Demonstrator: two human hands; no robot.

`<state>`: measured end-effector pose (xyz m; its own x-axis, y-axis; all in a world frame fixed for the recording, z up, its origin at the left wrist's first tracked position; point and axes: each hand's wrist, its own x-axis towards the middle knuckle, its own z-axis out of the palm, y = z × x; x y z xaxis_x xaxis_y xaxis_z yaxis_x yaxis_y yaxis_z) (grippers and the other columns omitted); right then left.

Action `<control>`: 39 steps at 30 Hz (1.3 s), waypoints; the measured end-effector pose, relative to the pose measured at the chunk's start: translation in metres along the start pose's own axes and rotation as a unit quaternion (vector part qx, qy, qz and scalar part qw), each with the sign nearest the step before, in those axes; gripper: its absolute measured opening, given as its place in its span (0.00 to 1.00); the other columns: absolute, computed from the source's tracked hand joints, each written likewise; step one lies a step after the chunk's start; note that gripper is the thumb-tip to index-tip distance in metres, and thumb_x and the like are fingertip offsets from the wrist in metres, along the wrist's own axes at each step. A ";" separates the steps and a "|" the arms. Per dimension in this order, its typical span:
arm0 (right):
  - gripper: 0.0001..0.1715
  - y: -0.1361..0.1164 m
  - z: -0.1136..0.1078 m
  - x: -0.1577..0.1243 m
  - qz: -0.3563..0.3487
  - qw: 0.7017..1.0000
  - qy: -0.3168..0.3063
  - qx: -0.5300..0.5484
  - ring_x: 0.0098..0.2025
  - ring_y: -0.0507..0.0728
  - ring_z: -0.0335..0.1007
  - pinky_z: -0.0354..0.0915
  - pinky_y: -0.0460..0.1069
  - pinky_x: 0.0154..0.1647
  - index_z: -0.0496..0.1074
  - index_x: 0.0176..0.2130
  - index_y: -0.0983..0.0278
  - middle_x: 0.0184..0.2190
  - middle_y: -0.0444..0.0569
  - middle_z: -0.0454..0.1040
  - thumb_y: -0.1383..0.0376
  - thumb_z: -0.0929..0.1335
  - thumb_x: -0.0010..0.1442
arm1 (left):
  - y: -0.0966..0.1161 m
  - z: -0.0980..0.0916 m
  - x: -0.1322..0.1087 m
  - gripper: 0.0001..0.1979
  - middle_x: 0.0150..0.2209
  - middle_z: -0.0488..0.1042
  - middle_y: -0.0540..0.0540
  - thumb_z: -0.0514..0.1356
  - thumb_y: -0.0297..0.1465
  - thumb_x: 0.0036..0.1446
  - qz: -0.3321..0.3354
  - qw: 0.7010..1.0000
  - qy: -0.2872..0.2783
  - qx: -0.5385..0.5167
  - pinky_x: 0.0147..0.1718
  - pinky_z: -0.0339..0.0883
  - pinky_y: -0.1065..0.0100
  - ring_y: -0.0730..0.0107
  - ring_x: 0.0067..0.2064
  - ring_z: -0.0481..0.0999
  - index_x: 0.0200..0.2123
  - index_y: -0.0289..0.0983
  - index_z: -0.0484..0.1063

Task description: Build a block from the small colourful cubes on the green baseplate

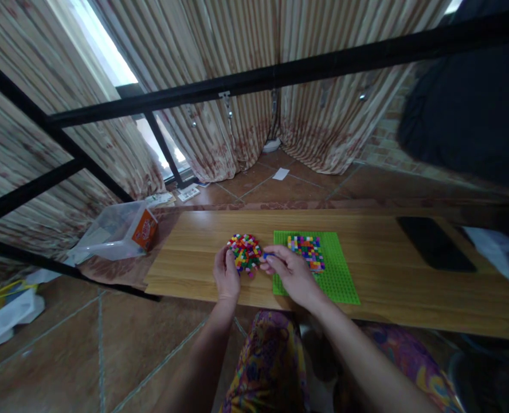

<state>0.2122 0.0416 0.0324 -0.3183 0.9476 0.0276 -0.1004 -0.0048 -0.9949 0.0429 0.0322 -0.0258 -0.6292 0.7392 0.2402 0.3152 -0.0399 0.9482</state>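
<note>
A heap of small coloured toy bricks (246, 248) lies on the wooden bench. My left hand (227, 274) rests at the heap's left edge, its fingers touching the bricks; whether it grips one I cannot make out. Between the thumb and fingers of my right hand (289, 271) is a small blue brick (269, 254), just right of the heap. Under that hand lies a green studded baseplate (338, 269). Several rows of mixed-colour bricks (309, 248) cover part of the baseplate, and my right hand hides some of them.
The wooden bench (379, 287) runs across in front of my knees. A black flat object (435, 243) lies at its right. Beyond its left end stands a clear plastic box (117, 229) with an orange label. A black metal frame (254, 83) crosses ahead, before striped curtains (237, 46).
</note>
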 end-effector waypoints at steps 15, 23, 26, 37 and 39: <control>0.14 -0.020 -0.122 0.013 -0.087 0.956 0.251 -0.122 0.36 0.56 0.75 0.69 0.52 0.40 0.72 0.38 0.61 0.34 0.49 0.79 0.55 0.67 0.56 | 0.007 -0.002 0.002 0.23 0.43 0.77 0.40 0.53 0.45 0.58 -0.011 1.000 0.010 0.027 0.47 0.67 0.61 0.60 0.46 0.75 0.44 0.34 0.74; 0.11 -0.004 -0.127 0.017 -0.056 0.937 0.213 -0.270 0.40 0.58 0.72 0.65 0.55 0.45 0.76 0.34 0.60 0.36 0.49 0.78 0.59 0.66 0.54 | 0.008 -0.002 0.005 0.23 0.43 0.77 0.40 0.52 0.46 0.58 -0.007 0.999 0.004 0.051 0.47 0.67 0.60 0.59 0.45 0.75 0.43 0.34 0.73; 0.10 0.002 -0.124 0.021 -0.040 0.938 0.195 -0.282 0.40 0.58 0.72 0.64 0.55 0.46 0.77 0.33 0.60 0.36 0.49 0.78 0.61 0.67 0.53 | 0.010 -0.002 0.005 0.23 0.43 0.77 0.40 0.52 0.45 0.58 -0.004 0.998 0.000 0.064 0.46 0.67 0.61 0.59 0.45 0.75 0.43 0.34 0.73; 0.06 0.010 -0.115 0.032 -0.009 0.964 0.221 -0.147 0.30 0.55 0.70 0.64 0.51 0.37 0.77 0.26 0.61 0.25 0.45 0.77 0.63 0.70 0.42 | 0.009 -0.002 0.005 0.23 0.44 0.77 0.39 0.51 0.45 0.58 0.009 0.998 -0.006 0.069 0.46 0.67 0.62 0.59 0.45 0.75 0.43 0.34 0.73; 0.08 0.012 -0.113 0.034 0.008 0.968 0.237 -0.087 0.28 0.54 0.69 0.64 0.50 0.35 0.76 0.25 0.62 0.23 0.44 0.76 0.63 0.71 0.39 | 0.011 -0.002 0.004 0.23 0.43 0.77 0.40 0.52 0.45 0.58 0.004 0.998 -0.004 0.065 0.46 0.67 0.62 0.59 0.45 0.75 0.43 0.33 0.73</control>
<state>0.3066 0.1101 0.0105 0.1529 0.9882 0.0064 0.0750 -0.0051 -0.9972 0.0423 0.0338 -0.0143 -0.6210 0.7446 0.2449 0.4090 0.0413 0.9116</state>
